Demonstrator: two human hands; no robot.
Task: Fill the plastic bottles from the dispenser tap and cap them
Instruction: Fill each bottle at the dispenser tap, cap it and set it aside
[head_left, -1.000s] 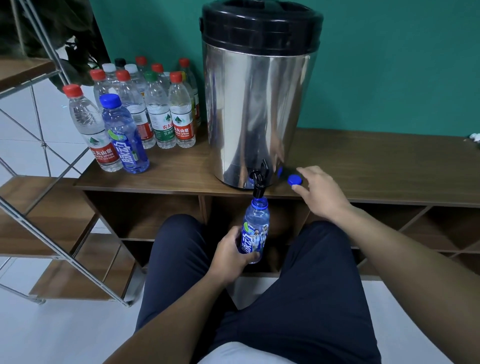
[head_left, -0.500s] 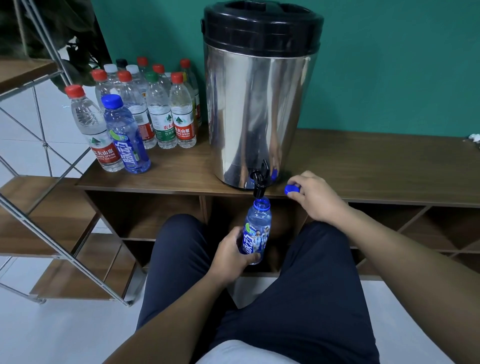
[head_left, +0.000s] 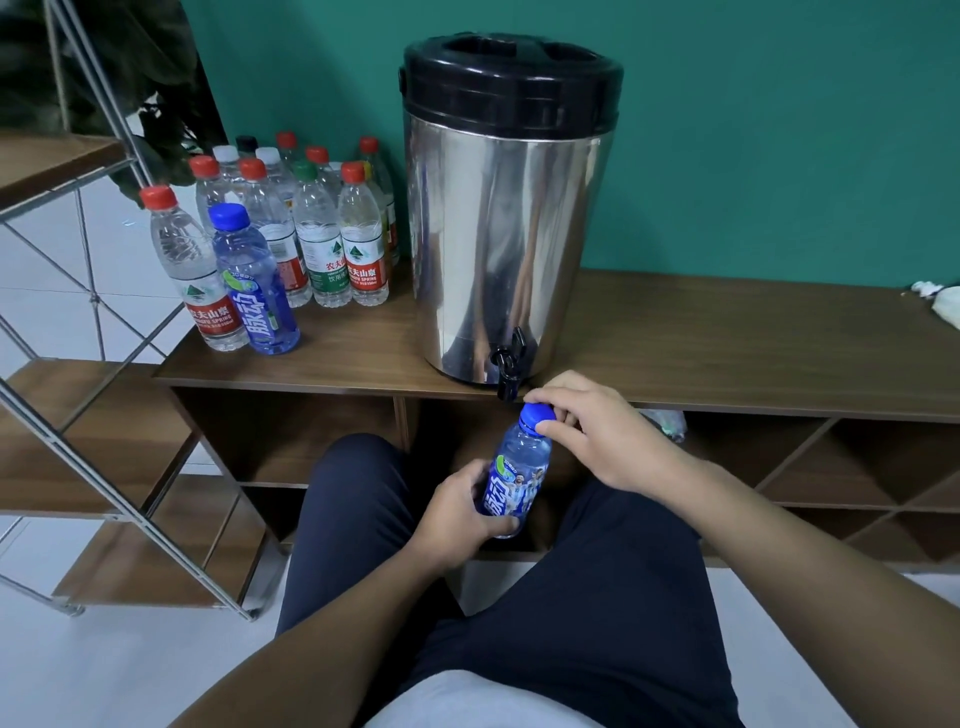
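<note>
My legs in dark trousers are nearest, at 6 o'clock. Just past them my left hand (head_left: 457, 512) is wrapped round the low part of the bottle (head_left: 517, 480), fingers curled tight on its blue label. The bottle sits a little below the middle of what I see, tilted a bit, with its top pointing to 12 o'clock. My right hand (head_left: 597, 436) comes in from 4 o'clock and pinches the blue cap (head_left: 537, 414) on the bottle's mouth with thumb and fingers. A second ago that cap lay on the shelf (head_left: 727, 353) and the bottle's open mouth was right under the tap (head_left: 508, 366). Now I have picked the cap up, dropped the bottle away from the tap, and set the cap on top. So I think the filling part is over for this bottle, and what is left is to twist the cap tight. I cannot tell if it has caught the thread yet. The tap is just above the cap, at 12 o'clock, close but not touching. Behind it stands the big shiny dispenser (head_left: 509, 218). Far off at 10 o'clock is a bunch of capped bottles (head_left: 291, 244).
</note>
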